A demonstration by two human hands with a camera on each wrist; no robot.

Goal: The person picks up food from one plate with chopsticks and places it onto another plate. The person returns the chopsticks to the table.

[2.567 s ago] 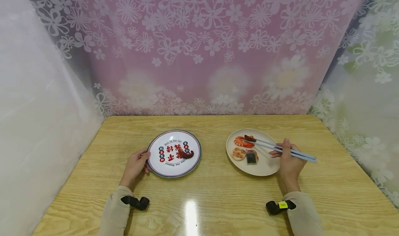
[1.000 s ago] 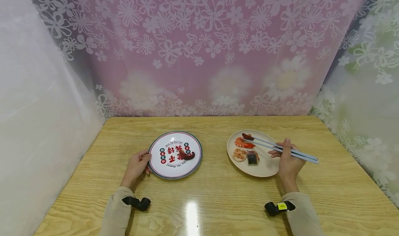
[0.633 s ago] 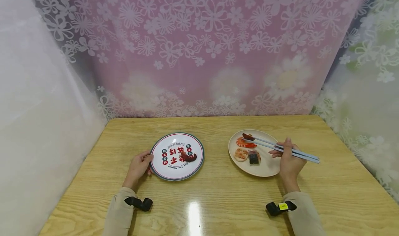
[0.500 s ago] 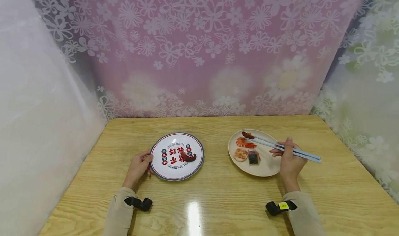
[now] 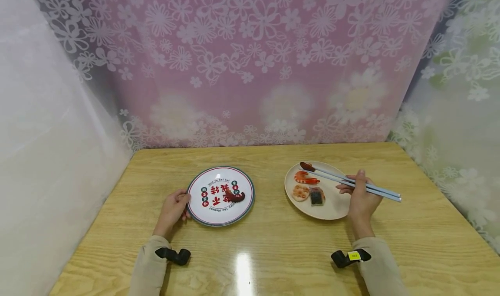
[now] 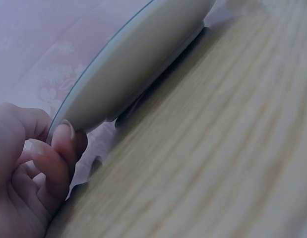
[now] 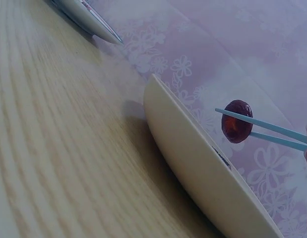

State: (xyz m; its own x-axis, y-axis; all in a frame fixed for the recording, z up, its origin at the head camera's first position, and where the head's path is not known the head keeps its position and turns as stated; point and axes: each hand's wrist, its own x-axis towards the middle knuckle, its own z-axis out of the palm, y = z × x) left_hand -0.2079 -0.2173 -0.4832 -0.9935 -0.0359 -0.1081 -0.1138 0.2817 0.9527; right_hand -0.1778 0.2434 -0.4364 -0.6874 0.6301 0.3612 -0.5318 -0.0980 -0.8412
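Observation:
My left hand (image 5: 171, 211) pinches the left edge of the white plate (image 5: 212, 181) with red and teal print; a dark red curled piece (image 5: 235, 195) lies on it. In the left wrist view, thumb and fingers (image 6: 64, 144) hold the plate's rim. My right hand (image 5: 362, 202) grips light blue chopsticks (image 5: 375, 189) above the cream plate (image 5: 332, 207). Between their tips is a dark brown-red piece (image 5: 307, 166), held clear of the plate in the right wrist view. A shrimp piece (image 5: 306, 178), a round pale slice (image 5: 300, 192) and a dark-topped block (image 5: 317, 196) lie on the cream plate.
Both plates stand on a wooden table (image 5: 269, 244), the white one left of the cream one. A pink floral curtain (image 5: 250, 70) hangs behind the far edge, with pale sheets at both sides. Black straps with small devices sit on both sleeves.
The chopsticks have lifted the brown-red piece from beside the shrimp piece, up and slightly left toward the plate's far edge. The left hand keeps its hold on the white plate.

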